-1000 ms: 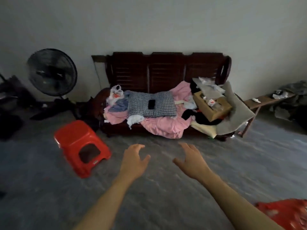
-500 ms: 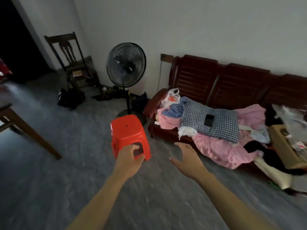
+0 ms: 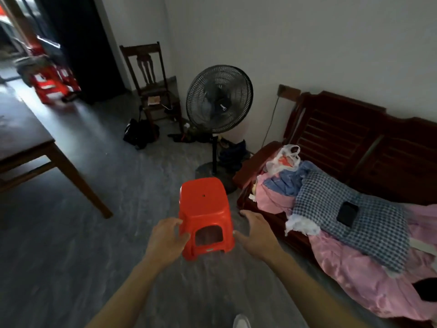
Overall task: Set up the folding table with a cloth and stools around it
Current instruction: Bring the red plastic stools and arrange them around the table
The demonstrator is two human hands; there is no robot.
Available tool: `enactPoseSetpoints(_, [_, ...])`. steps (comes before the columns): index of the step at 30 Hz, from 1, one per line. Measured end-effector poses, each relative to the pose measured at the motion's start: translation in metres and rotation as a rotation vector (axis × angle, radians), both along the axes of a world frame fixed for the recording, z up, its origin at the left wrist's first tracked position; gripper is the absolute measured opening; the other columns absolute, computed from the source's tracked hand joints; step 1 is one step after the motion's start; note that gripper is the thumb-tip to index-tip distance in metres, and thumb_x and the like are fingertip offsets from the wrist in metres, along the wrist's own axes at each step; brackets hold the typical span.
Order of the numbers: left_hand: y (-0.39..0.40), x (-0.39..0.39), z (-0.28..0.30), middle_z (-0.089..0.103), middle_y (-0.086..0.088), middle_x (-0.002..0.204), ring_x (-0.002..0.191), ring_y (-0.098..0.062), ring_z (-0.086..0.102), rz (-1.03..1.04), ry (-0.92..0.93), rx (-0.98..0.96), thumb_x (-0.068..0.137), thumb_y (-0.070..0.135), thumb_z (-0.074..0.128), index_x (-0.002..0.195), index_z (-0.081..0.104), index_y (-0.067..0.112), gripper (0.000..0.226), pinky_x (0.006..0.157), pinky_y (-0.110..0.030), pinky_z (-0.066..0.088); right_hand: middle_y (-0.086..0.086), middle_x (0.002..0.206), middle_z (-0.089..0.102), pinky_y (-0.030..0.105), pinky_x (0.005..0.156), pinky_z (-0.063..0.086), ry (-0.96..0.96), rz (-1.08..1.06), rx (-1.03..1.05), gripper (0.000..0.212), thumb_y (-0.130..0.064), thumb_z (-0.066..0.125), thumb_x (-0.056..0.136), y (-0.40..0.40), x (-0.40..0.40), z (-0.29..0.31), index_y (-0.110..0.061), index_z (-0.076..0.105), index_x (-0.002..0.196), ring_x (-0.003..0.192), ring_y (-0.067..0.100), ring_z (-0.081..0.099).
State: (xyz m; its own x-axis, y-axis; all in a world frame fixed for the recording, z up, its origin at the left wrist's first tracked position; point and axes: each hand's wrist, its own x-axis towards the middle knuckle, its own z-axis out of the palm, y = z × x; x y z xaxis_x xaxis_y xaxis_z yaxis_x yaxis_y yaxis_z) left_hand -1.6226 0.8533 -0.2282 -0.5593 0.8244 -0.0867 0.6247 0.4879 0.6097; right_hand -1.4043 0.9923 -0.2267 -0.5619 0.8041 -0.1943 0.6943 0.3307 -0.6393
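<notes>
1. While the red stool (image 3: 203,210) stands upright on the grey floor (image 3: 71,256), it is flanked by both hands, one at each side of its lower part.
2. The left hand (image 3: 166,240) is held open with the fingers spread; the fingertips are seen at the left edge of the stool, but whether they already touch it cannot be told.
3. The right hand (image 3: 256,235) is also open, palm turned toward the right side of the stool and just beside it, and nothing is gripped by it.
4. Behind the stool a black standing fan (image 3: 219,99) is placed near the wall, and a dark wooden chair (image 3: 149,74) is seen to the left of the fan.
5. At the right a dark wooden bench (image 3: 343,138) is covered with a pink cloth (image 3: 354,275), a checked cloth (image 3: 350,221) and a plastic bag (image 3: 285,159); a dark phone (image 3: 347,213) lies on the checked cloth.
6. A wooden table (image 3: 26,138) is seen at the left edge, and more red stools (image 3: 53,79), blurred, are stacked far back near the doorway.
</notes>
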Motion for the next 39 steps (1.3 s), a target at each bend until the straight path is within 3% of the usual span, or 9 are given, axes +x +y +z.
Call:
enactPoseSetpoints(2, [0.021,-0.009,0.002,0.068,-0.009,0.104,0.100,-0.029,0.064,0.063,-0.019,-0.017,0.070,0.037,0.069,0.102,0.069,0.011,0.041,0.088,-0.034,0.047,0.010,0.141,0.045,0.034,0.110,0.035,0.012,0.016,-0.034,0.079,-0.051,0.062,0.075,0.037,-0.013,-0.004,-0.017,0.041,0.143,0.129,0.023,0.043])
enactPoseSetpoints(6, [0.052,-0.024,0.004,0.066,-0.009,0.105,0.098,-0.026,0.063,0.144,-0.037,-0.037,0.069,0.043,0.070,0.104,0.068,0.009,0.048,0.084,-0.029,0.045,0.009,0.141,0.045,0.035,0.109,0.036,0.015,0.093,-0.043,0.073,-0.044,0.066,0.081,0.089,-0.037,-0.009,-0.017,0.040,0.144,0.130,0.023,0.043])
enactPoseSetpoints(10, [0.078,-0.036,-0.008,0.066,-0.011,0.110,0.102,-0.027,0.063,0.180,-0.074,-0.082,0.068,0.050,0.063,0.109,0.068,0.011,0.057,0.088,-0.028,0.045,0.011,0.138,0.048,0.031,0.108,0.035,-0.002,0.151,-0.040,0.078,-0.049,0.060,0.075,0.129,-0.059,-0.023,-0.014,0.042,0.142,0.128,0.023,0.045])
enactPoseSetpoints(13, [0.098,-0.054,-0.034,0.066,-0.005,0.110,0.103,-0.023,0.062,0.186,-0.117,-0.130,0.061,0.063,0.046,0.109,0.066,0.020,0.068,0.088,-0.031,0.048,0.010,0.138,0.047,0.031,0.107,0.036,-0.036,0.174,-0.064,0.078,-0.050,0.058,0.073,0.156,-0.082,-0.041,-0.016,0.043,0.142,0.127,0.022,0.046])
enactPoseSetpoints(15, [0.116,-0.067,-0.044,0.064,-0.007,0.113,0.105,-0.025,0.061,0.193,-0.141,-0.126,0.063,0.059,0.051,0.111,0.066,0.017,0.065,0.092,-0.033,0.047,0.009,0.138,0.047,0.031,0.106,0.037,-0.070,0.186,-0.073,0.078,-0.050,0.059,0.074,0.171,-0.098,-0.053,-0.018,0.042,0.142,0.126,0.021,0.047])
enactPoseSetpoints(19, [0.160,-0.103,-0.067,0.062,-0.010,0.119,0.111,-0.026,0.058,0.201,-0.194,-0.126,0.079,0.027,0.072,0.117,0.064,0.012,0.041,0.095,-0.028,0.041,0.008,0.139,0.045,0.028,0.107,0.035,-0.153,0.207,-0.063,0.073,-0.045,0.066,0.081,0.199,-0.134,-0.072,-0.018,0.040,0.143,0.127,0.020,0.046])
enactPoseSetpoints(26, [0.214,-0.164,-0.125,0.060,-0.009,0.124,0.112,-0.027,0.057,0.142,-0.236,-0.186,0.074,0.040,0.061,0.121,0.062,0.016,0.052,0.099,-0.034,0.043,0.005,0.128,0.055,0.026,0.101,0.039,-0.191,0.155,-0.071,0.062,-0.041,0.062,0.078,0.241,-0.201,-0.105,-0.017,0.051,0.135,0.119,0.018,0.052])
enactPoseSetpoints(30, [0.240,-0.191,-0.159,0.059,-0.008,0.127,0.115,-0.026,0.055,0.144,-0.259,-0.222,0.079,0.032,0.068,0.124,0.061,0.017,0.048,0.101,-0.033,0.042,0.001,0.128,0.053,0.023,0.101,0.038,-0.220,0.162,-0.127,0.060,-0.038,0.066,0.080,0.260,-0.227,-0.138,-0.021,0.050,0.135,0.120,0.015,0.051])
enactPoseSetpoints(39, [0.296,-0.221,-0.292,0.062,-0.010,0.118,0.107,-0.028,0.060,0.288,-0.327,-0.211,0.075,0.031,0.071,0.120,0.064,0.017,0.047,0.096,-0.037,0.046,-0.001,0.141,0.044,0.021,0.107,0.032,-0.294,0.133,-0.149,0.072,-0.045,0.063,0.078,0.327,-0.258,-0.269,-0.024,0.041,0.144,0.128,0.012,0.044])
